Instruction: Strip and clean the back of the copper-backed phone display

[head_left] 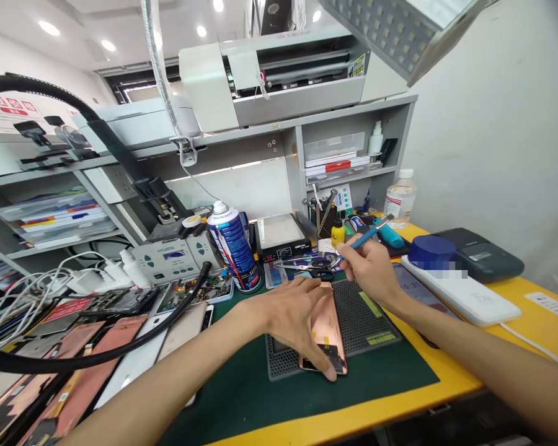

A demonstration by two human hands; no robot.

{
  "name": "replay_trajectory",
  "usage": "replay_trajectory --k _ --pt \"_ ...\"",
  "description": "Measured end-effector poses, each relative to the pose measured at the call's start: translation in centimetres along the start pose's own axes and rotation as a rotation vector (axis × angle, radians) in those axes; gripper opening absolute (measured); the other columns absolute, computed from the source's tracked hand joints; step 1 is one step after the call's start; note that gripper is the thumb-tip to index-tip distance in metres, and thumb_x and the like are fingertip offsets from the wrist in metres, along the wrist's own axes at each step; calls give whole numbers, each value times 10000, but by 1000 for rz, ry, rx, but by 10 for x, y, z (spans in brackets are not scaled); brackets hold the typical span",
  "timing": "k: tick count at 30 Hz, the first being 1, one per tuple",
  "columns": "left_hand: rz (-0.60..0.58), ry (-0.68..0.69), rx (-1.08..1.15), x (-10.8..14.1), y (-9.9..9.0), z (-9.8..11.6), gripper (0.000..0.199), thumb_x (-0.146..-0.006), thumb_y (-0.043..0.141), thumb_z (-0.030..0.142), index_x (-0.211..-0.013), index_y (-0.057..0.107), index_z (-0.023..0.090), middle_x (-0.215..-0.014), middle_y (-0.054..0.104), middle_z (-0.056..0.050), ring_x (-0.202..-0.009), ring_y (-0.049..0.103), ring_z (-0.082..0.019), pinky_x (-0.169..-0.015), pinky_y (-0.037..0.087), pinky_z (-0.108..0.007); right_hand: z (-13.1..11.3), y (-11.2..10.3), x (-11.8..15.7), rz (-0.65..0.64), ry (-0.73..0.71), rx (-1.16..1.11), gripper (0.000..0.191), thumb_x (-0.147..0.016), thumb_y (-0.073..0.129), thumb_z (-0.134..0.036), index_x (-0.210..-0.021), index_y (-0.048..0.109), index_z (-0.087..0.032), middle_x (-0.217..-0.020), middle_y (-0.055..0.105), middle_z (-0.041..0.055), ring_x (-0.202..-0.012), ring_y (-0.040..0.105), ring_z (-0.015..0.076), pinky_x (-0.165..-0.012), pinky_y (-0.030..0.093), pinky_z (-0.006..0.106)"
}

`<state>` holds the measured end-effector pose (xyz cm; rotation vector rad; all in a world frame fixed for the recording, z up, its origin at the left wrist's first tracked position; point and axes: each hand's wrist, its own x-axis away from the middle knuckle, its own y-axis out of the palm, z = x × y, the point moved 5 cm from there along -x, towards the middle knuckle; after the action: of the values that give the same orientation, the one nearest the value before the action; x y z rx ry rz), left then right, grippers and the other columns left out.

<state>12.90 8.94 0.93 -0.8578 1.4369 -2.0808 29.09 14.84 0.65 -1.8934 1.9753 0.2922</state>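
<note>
A copper-coloured phone frame [328, 316] lies on a dark perforated work pad [363, 319]. My left hand [291, 316] spans the phone frame, with the thumb at its near edge and the fingers at its far edge. The hand covers the frame's left part. My right hand [367, 266] is closed around a slim blue-handled tool [365, 237] with metal ends, raised above the pad's far side. The tool's lower tip points left, near scissors [318, 266] and other hand tools; whether it touches anything there I cannot tell.
A blue spray can [235, 248] stands beyond my left forearm. Several phone parts [100, 365] lie at left under a black hose [167, 322]. A phone [418, 288] and a white power bank-like block [460, 291] lie at right. A lamp [400, 37] hangs overhead.
</note>
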Motion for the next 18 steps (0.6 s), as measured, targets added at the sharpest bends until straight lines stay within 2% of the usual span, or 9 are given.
replay_trajectory --k 3,7,10,15,18 --pt "14 -29 -40 -1 -1 3 1283 -554 709 851 -1580 301 198 -1596 372 -178 -1407 390 -438 -1097 421 -600 -1 0 1 -3 4 -3 314 -888 668 -399 -677 525 -214 -527 596 -21 -392 513 122 -425 399 274" --pt "24 -61 -101 2 -1 7 1220 -559 663 868 -1524 374 180 -1466 484 -190 -1287 485 -419 -1052 445 -581 -1 0 2 -6 6 -8 313 -889 670 -407 -687 531 -212 -534 598 -23 -392 513 118 -424 406 269" --pt "-20 -75 -110 1 1 5 1242 -547 639 880 -1526 362 168 -1498 450 -203 -1326 446 -437 -1058 434 -585 -1 1 3 -13 -2 -2 311 -881 678 -396 -678 539 -206 -524 596 -23 -389 515 115 -422 407 262" --pt "-93 -93 -101 -5 6 0 1313 -519 661 854 -1578 267 186 -1629 293 -196 -1455 290 -467 -1116 366 -609 0 2 2 -21 -13 3 300 -878 679 -394 -686 552 -201 -529 605 -21 -387 519 113 -424 410 259" --pt "-58 -96 -122 -5 3 2 1298 -516 655 849 -1565 290 176 -1567 378 -205 -1400 361 -455 -1090 393 -598 0 2 2 -26 -9 1 298 -879 675 -397 -692 548 -203 -532 602 -23 -387 519 115 -420 409 259"
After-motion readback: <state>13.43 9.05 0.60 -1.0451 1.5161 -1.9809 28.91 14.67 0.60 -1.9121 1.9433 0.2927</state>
